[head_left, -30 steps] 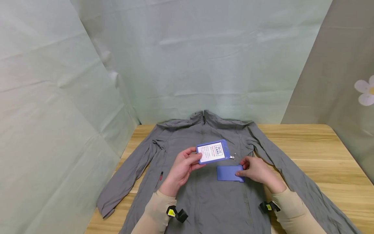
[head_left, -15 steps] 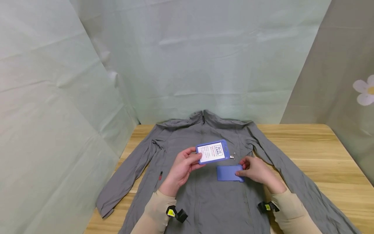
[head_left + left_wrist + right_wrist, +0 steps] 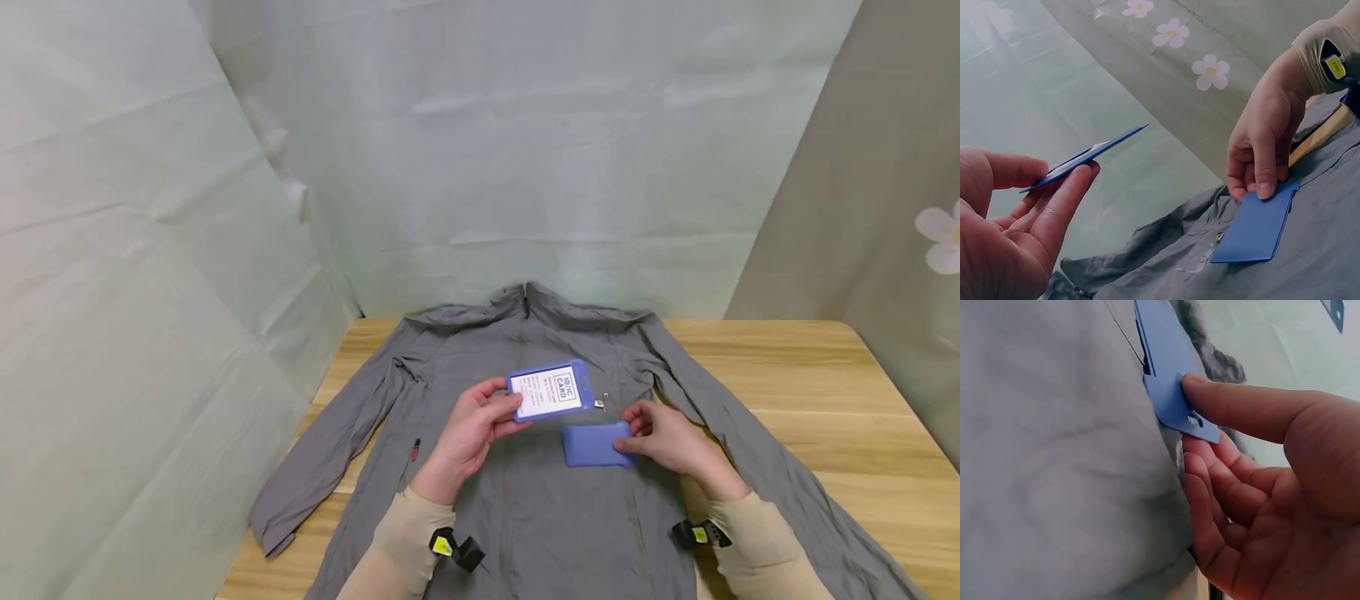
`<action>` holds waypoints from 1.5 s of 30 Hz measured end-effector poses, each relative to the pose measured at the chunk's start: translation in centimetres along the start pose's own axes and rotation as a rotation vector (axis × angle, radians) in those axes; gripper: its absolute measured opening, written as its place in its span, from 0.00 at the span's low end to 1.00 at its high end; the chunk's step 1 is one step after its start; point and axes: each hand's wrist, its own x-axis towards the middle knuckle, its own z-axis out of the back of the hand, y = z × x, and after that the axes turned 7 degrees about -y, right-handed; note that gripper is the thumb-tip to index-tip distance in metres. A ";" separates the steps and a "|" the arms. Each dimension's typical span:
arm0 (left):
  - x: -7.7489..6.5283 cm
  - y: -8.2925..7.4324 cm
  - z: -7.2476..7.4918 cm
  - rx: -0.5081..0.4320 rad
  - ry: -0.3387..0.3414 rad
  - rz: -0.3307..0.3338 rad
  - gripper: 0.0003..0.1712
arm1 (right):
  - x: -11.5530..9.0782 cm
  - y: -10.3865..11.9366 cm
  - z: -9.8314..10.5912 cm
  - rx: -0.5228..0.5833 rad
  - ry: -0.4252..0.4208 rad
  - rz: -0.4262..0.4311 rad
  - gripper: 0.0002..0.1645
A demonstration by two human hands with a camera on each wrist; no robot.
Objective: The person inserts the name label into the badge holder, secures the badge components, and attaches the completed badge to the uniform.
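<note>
My left hand (image 3: 480, 425) pinches a blue badge holder (image 3: 549, 390) between thumb and fingers. A white "ID/IC CARD" insert faces up in it. Edge-on in the left wrist view, the badge holder (image 3: 1085, 159) is raised above the jacket. My right hand (image 3: 667, 437) pinches one end of a flat blue plastic cover (image 3: 592, 446); a small slot in that cover (image 3: 1169, 394) shows near the thumb in the right wrist view. The cover is low over the jacket; whether it touches cannot be told. A metal clip (image 3: 1219, 239) with a clear strap lies on the jacket beside the cover.
A grey zipped jacket (image 3: 487, 500) lies spread out, sleeves to both sides, on a wooden table (image 3: 787, 367). Pale sheets (image 3: 525, 167) hang behind and at the left. A flower-print sheet (image 3: 840, 208) hangs at the right.
My right hand and the blue cover have shifted slightly to the right. My left hand still holds the badge holder in nearly the same place.
</note>
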 end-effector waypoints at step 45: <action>-0.1 0.5 -0.5 0.016 0.043 0.020 0.20 | -2.9 4.9 4.6 0.696 -0.261 0.059 0.07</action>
